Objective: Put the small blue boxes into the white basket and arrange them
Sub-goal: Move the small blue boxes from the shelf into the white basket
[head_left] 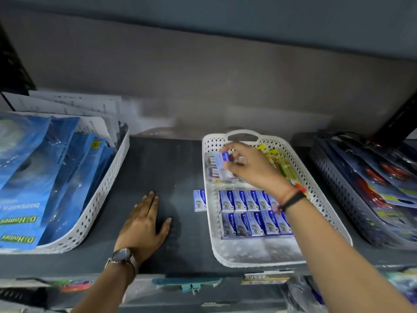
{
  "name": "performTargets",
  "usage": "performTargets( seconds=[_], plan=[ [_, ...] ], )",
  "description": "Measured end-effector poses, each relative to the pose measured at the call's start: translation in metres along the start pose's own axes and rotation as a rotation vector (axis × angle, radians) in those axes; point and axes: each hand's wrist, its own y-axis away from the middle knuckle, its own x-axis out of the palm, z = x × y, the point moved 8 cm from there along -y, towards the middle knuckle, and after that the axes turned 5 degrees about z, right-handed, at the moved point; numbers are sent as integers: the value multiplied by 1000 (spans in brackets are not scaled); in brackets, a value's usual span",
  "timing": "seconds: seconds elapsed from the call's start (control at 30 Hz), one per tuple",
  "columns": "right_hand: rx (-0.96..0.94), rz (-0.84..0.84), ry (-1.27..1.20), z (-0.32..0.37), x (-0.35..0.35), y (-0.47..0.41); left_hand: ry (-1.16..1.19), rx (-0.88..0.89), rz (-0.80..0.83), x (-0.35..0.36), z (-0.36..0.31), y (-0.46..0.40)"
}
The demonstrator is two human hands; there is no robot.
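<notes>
A white perforated basket (325, 206) stands on the dark shelf right of centre. Two rows of small blue boxes (250, 213) lie flat in its middle. My right hand (250, 168) hovers over the basket's far part and pinches one small blue box (222, 160) between thumb and fingers, above small clear packets (214, 172). Another small blue box (199, 200) lies on the shelf just outside the basket's left wall. My left hand (144, 224) rests flat on the shelf, palm down, fingers apart, holding nothing.
A white basket (101, 199) full of blue packets and papers stands at the left. A dark basket (338, 195) with flat packaged goods stands at the right. Yellow-green packets (277, 159) line the white basket's right side. More goods sit on the shelf below.
</notes>
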Motion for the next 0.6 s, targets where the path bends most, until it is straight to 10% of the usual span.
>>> performTargets(
  seconds=[0.27,0.6],
  plan=[
    [357,226,-120,-73,46,56,-37,-24,-1,-4,-6,2],
    [315,219,104,-77,53,56,-12,-14,-18,-5,-6,2]
  ],
)
